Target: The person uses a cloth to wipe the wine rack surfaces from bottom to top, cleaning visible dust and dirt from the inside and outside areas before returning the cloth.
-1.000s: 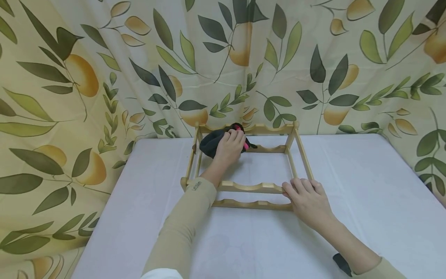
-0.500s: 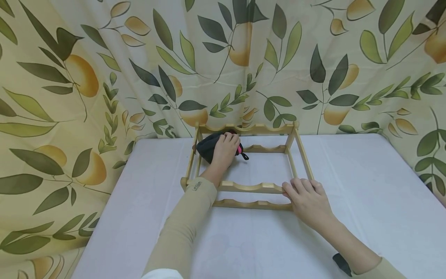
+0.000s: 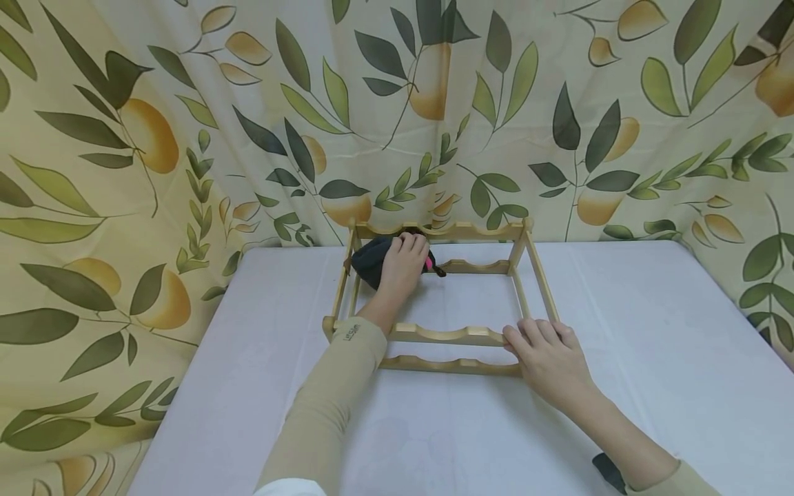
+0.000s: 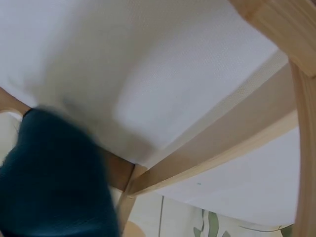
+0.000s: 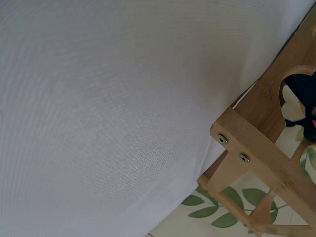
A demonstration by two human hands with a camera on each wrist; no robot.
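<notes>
A dark, soft fabric pouch (image 3: 371, 260) with a pink detail and a black cord end is over the left part of a wooden wine rack (image 3: 462, 335). My left hand (image 3: 403, 265) grips it from above, and the palm side is hidden. In the left wrist view the pouch (image 4: 57, 177) fills the lower left corner, beside the rack's bars (image 4: 212, 150). My right hand (image 3: 552, 358) holds the rack's front right corner, fingers bent over the top rail. The right wrist view catches the rack's screwed wooden end (image 5: 256, 153), with dark fabric and a bit of pink behind its cutout.
A white cloth (image 3: 651, 331) covers the table under the rack. Behind it hangs a curtain (image 3: 397, 138) with a leaf and fruit print, close to the rack's back. A small dark object (image 3: 609, 472) shows beside my right wrist, partly hidden.
My left hand has shifted slightly left with the pouch and lowered a little; the pink part now shows less. The right hand and rack have stayed in place.
</notes>
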